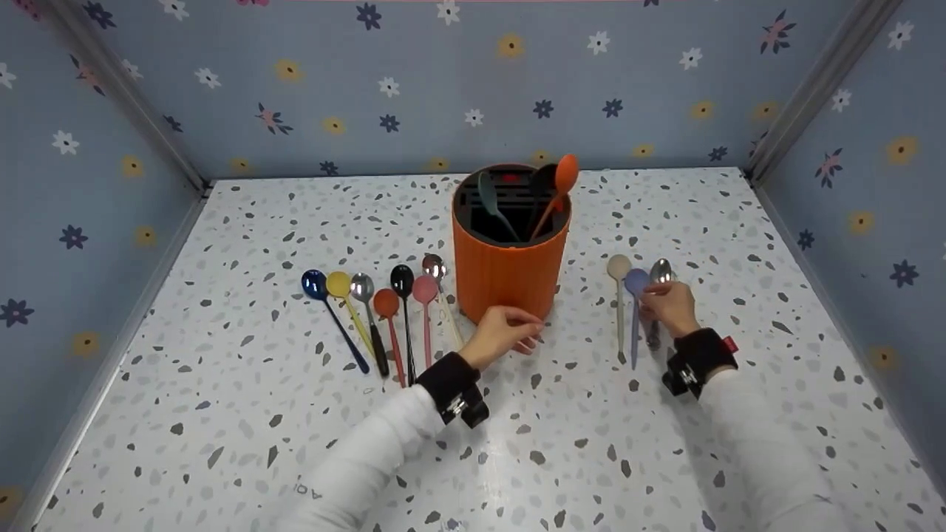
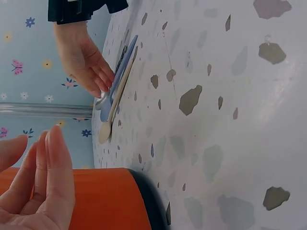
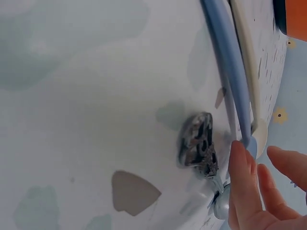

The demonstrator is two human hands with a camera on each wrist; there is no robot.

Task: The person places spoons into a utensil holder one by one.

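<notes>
An orange utensil holder (image 1: 510,258) stands mid-table with a grey-green spoon (image 1: 491,203), an orange spoon (image 1: 562,181) and a dark one inside. My left hand (image 1: 528,332) hovers at its base, fingers loosely bent, holding nothing; the left wrist view shows the same fingers (image 2: 48,167) beside the holder's wall (image 2: 100,199). To the right lie a beige spoon (image 1: 619,295), a lavender-blue spoon (image 1: 635,310) and a metal spoon (image 1: 661,271). My right hand (image 1: 654,299) rests over them, its fingertips (image 3: 242,182) touching the table by the blue handle (image 3: 228,57) and the metal spoon (image 3: 220,205).
Left of the holder lies a row of several spoons (image 1: 384,310): dark blue, yellow, silver, red, black, pink, and one with a cream handle. Floral blue walls (image 1: 473,81) enclose the speckled white table (image 1: 517,443) on three sides.
</notes>
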